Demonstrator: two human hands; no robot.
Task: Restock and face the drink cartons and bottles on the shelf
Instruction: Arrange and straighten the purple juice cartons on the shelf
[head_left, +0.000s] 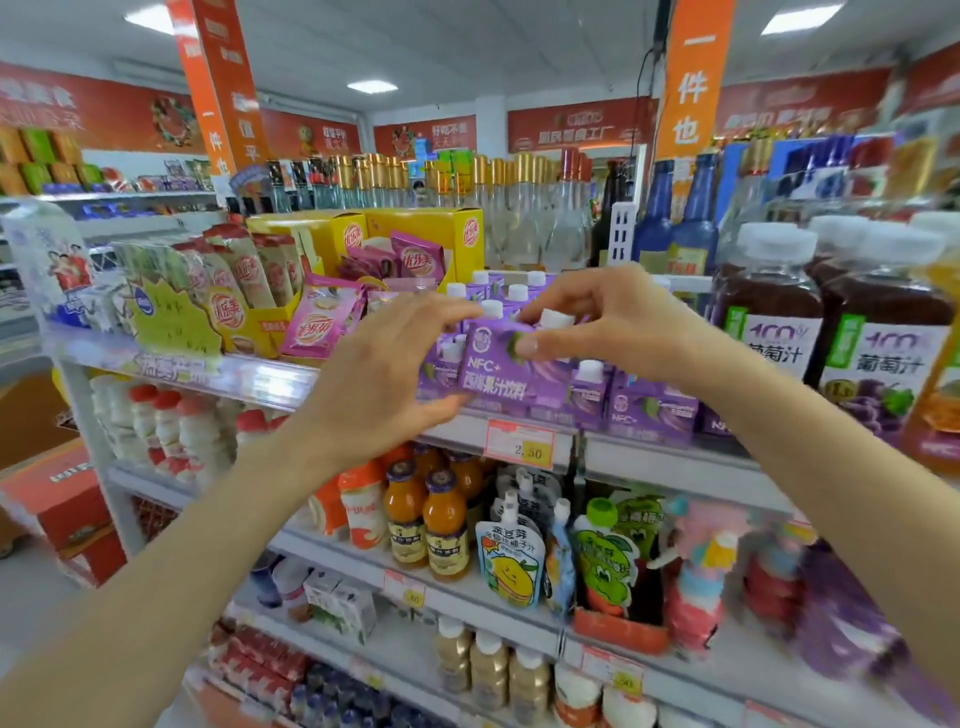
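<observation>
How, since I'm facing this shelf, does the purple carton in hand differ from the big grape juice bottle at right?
The purple carton is small and opaque; the grape juice bottle is larger, clear, showing dark juice. The left hand and right hand hold the carton; the bottle stands on the shelf. Both have white caps.

An orange banner (223, 88) hangs from the ceiling at left, a second banner (693, 78) at right. Between them, lower down, stand open yellow display boxes (431, 228) with pink sachets (322, 325) in front. A price tag (522, 444) reads 2.50, and a red cardboard box (67, 509) stands on the floor at far left.
</observation>
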